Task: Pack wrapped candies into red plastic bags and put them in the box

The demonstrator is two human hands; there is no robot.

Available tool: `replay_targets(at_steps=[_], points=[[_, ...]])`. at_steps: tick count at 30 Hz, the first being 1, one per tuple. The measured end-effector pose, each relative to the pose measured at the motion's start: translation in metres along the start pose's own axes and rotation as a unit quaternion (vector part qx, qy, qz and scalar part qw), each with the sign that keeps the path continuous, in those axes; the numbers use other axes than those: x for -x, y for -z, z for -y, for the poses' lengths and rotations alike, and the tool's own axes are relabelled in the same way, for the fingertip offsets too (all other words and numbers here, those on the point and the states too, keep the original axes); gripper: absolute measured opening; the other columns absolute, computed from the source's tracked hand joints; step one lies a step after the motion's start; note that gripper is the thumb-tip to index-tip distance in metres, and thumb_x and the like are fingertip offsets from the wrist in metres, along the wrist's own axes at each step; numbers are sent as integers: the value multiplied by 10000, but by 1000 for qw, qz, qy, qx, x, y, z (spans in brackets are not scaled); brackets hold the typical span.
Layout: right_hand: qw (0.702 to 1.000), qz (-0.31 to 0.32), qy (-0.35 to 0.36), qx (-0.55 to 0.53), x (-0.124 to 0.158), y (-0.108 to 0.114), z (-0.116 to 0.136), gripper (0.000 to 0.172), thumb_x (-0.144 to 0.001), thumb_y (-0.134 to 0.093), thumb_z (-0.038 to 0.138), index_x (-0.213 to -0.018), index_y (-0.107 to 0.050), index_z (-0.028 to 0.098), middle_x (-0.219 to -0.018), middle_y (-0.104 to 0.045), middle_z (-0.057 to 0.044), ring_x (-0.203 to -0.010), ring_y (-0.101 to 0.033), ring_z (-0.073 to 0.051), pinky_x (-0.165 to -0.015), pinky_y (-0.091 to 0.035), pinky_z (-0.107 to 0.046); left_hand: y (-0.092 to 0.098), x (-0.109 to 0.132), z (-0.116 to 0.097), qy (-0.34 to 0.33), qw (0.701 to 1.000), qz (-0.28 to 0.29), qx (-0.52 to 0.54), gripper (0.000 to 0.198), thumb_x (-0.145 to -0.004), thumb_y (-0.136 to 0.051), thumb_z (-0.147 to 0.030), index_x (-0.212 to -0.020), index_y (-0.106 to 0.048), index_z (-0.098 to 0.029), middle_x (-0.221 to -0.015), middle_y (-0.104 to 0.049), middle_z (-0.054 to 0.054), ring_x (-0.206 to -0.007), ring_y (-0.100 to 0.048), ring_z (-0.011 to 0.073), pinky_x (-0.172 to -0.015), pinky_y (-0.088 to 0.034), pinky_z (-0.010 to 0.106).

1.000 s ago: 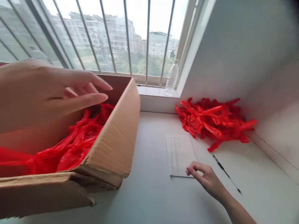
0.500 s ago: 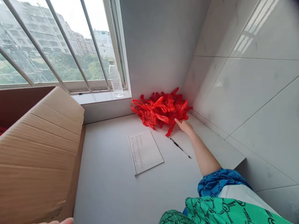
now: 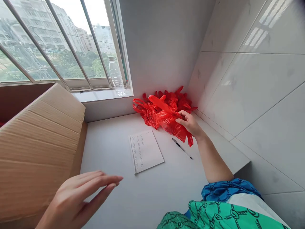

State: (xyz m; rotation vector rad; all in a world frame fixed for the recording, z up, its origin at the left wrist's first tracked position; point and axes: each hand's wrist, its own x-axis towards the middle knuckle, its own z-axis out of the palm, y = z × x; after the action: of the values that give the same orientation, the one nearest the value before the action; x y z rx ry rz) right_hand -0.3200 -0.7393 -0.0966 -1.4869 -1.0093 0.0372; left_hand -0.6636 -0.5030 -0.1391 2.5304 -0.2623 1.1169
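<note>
At the far right of the white surface, my right hand [image 3: 190,123] pinches a thin red plastic bag [image 3: 173,125] between thumb and fingers. The bag is partly lifted off a heap of crumpled red plastic bags [image 3: 149,114] in the corner. One strap of it stretches up and left over the heap. My left hand [image 3: 82,192] hovers at the lower left, holding nothing, fingers stretched out and the thumb close beneath them. It is beside a cardboard box [image 3: 47,133]. A sheet of paper or thin booklet [image 3: 147,151] with handwriting and a black pen [image 3: 182,148] lie between the hands.
A clear plastic bottle [image 3: 116,78] stands on the windowsill [image 3: 100,96], before a barred window. The box's flap leans over the left side of the surface. Tiled wall [image 3: 257,95] bounds the right side.
My right hand has taken hold of a red bag and pulled it up and slightly right from the heap. My left hand has risen into view from the lower left edge.
</note>
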Motion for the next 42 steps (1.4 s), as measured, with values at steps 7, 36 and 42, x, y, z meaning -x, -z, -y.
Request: replay_targets(at_steps=[7, 36, 42], points=[[965, 243, -42, -92, 6, -85, 2, 297, -905, -633, 467, -1099, -647, 243, -1031, -691, -22, -924, -654, -173, -805, -527, -280, -97, -33, 51, 321, 899, -34, 297, 766, -820, -726, -487, -1472, -389, -269, -1480, -486, 140, -1304, -533, 309, -916, -578, 403], [972, 50, -25, 228, 31, -81, -70, 290, -950, -516, 479, -944, -677, 238, -922, -722, -38, -831, -687, -204, -779, -517, -325, -119, 8, 54, 131, 988, 44, 67, 278, -947, -563, -341, -1207, -628, -270, -1166, -671, 73, -1027, -656, 216, -835, -568, 346], [939, 187, -135, 255, 38, -89, -75, 400, -908, -507, 582, -745, -600, 228, -750, -690, 0, -673, -630, -180, -644, -472, -288, -138, -20, 81, 291, 948, 31, 121, 375, -908, -575, -434, -1228, -590, -241, -1226, -606, 88, -946, -668, 207, -723, -593, 328]])
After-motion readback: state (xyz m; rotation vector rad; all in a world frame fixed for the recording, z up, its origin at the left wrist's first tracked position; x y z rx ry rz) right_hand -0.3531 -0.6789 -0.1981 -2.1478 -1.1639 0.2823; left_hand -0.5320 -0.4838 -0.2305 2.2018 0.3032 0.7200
